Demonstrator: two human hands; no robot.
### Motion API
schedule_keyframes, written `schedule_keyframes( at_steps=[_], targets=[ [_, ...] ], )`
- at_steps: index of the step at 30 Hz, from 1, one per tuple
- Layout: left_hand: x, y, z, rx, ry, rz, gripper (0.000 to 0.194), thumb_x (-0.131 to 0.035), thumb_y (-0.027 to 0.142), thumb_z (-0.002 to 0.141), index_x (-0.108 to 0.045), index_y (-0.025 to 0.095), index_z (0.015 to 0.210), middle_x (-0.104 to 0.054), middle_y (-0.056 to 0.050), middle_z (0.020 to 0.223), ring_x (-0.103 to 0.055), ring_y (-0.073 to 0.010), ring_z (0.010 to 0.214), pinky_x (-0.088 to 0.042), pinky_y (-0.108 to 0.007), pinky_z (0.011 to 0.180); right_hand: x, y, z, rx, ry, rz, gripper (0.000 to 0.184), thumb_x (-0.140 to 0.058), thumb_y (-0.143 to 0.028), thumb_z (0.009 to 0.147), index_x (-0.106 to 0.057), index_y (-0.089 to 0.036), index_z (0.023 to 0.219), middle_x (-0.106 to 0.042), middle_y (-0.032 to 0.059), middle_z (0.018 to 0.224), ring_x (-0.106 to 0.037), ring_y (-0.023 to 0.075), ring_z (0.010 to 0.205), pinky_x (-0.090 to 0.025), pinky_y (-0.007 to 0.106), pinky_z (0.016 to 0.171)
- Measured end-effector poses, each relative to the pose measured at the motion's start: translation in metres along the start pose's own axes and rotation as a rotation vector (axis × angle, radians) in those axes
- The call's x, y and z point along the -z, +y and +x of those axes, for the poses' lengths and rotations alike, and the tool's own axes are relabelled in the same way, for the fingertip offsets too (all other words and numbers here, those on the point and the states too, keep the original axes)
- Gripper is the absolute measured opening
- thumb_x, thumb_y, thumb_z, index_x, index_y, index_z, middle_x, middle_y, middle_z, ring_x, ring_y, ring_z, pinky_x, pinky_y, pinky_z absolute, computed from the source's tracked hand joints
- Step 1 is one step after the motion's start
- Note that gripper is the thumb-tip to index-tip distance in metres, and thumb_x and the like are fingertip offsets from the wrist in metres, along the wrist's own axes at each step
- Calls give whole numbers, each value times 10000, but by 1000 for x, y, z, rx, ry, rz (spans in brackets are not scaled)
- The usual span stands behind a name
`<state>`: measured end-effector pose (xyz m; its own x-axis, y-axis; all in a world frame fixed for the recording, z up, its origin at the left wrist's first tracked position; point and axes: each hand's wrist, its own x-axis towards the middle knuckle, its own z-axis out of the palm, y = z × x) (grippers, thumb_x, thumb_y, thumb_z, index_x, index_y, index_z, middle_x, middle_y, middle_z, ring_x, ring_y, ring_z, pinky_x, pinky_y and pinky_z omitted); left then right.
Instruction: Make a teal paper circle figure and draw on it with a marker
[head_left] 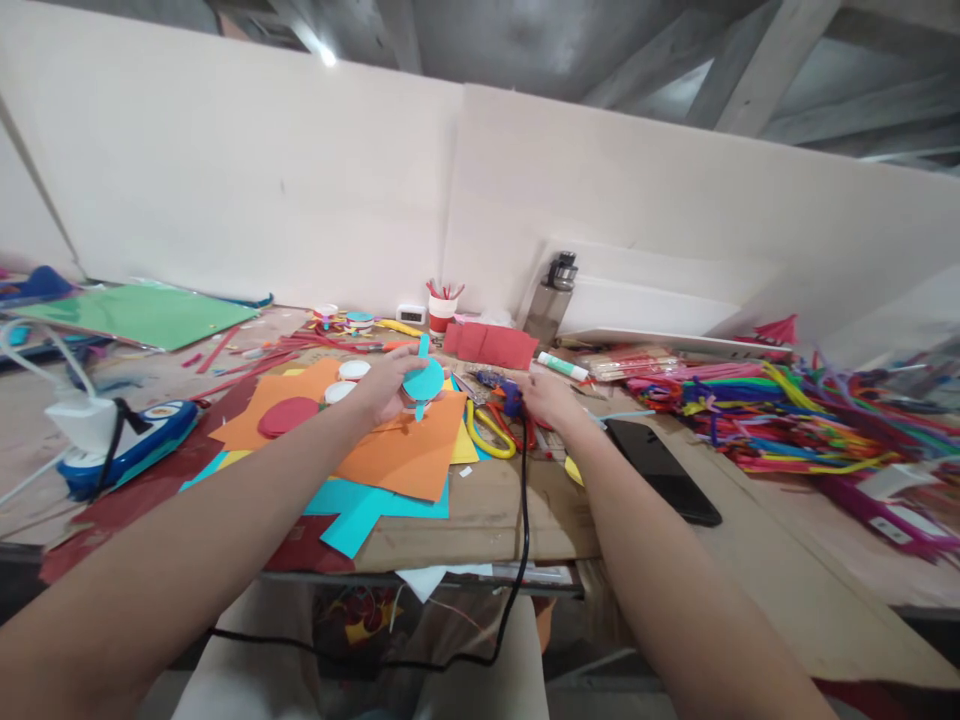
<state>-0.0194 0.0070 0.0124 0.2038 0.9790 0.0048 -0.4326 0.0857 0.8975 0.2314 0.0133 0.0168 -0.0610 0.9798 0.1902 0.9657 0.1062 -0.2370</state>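
My left hand point(386, 385) is closed on a teal paper disc point(424, 381) with narrow strips sticking out of it, held just above an orange sheet point(405, 455). My right hand point(544, 398) reaches to a blue glue gun point(508, 392) and closes round its handle; a black cord point(523, 500) runs from it over the table's front edge. Yellow-handled scissors point(491, 432) lie between the two hands. A red paper circle point(288, 416) and two white lids point(346, 380) lie left of my left hand.
A black phone point(664, 470) lies right of my right arm. A heap of coloured pipe cleaners point(780, 415) fills the right side. A glue stick point(562, 366), red felt point(489, 345), a cup of pens point(441, 308) and a bottle point(553, 298) stand behind. Green sheet point(139, 315) far left.
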Motion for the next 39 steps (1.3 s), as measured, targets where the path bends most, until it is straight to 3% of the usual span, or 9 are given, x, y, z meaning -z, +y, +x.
schedule_keyframes(
  at_steps=[6,10,14,21,26,30,33,36,39],
  targets=[
    [-3,-3,-1,16,11,-14,250,-669,129,713,-596,154,950,-697,-93,974,-697,-230,855,-613,-457,702,20,34,-6,-70,-30,-79,222,-548,-154,820,-728,-163,949,-736,57,933,-653,160,849,-443,219,714],
    [-4,-3,-1,22,-7,-10,223,-670,124,716,-599,146,926,-696,-97,947,-696,-226,848,-613,-462,705,13,29,-10,-51,-110,-153,174,-600,-267,814,-735,-173,871,-739,51,858,-654,169,801,-440,230,666],
    [-6,-5,-1,44,-4,3,197,-659,104,719,-610,141,906,-698,-89,923,-679,-180,748,-615,-457,698,5,16,-11,-40,-170,-252,242,-568,-316,846,-737,-144,834,-742,127,863,-669,236,846,-459,288,725],
    [-5,-9,1,48,-42,-34,148,-654,165,772,-601,152,909,-702,-95,938,-698,-208,789,-614,-460,673,6,3,-15,-53,-206,-304,249,-527,-198,848,-687,-104,1012,-713,210,1041,-675,295,957,-460,322,751],
    [-6,-8,-1,38,-69,-1,187,-633,159,789,-613,143,974,-697,-126,1026,-699,-224,830,-615,-459,679,7,-5,-17,-91,-194,-247,466,-573,-132,781,-541,-97,1245,-702,204,1072,-683,279,917,-451,305,696],
    [-7,-7,-3,20,-54,23,182,-622,155,796,-616,140,977,-682,-135,1096,-689,-220,866,-616,-455,692,24,4,-21,-85,-240,-153,329,-586,-148,744,-652,-193,1063,-730,64,796,-671,200,714,-426,256,608],
    [-7,-6,-4,22,-53,5,194,-642,161,787,-612,145,977,-687,-132,1086,-691,-222,859,-616,-454,679,40,17,-22,-137,-266,-67,192,-525,-176,765,-697,-196,848,-629,4,543,-585,147,501,-392,239,510],
    [-7,-7,-4,29,-54,-12,211,-656,152,780,-608,151,985,-697,-126,1054,-697,-221,829,-616,-438,663,45,23,-21,-139,-116,348,231,-474,-178,759,-679,-180,863,-575,-14,525,-538,126,479,-401,234,500],
    [-7,-8,-3,20,-64,-3,189,-637,143,795,-616,144,984,-700,-128,1035,-697,-215,802,-612,-422,655,37,12,-19,102,9,796,273,-541,-192,705,-620,-186,966,-617,-7,707,-586,126,610,-465,246,602]
  ],
)
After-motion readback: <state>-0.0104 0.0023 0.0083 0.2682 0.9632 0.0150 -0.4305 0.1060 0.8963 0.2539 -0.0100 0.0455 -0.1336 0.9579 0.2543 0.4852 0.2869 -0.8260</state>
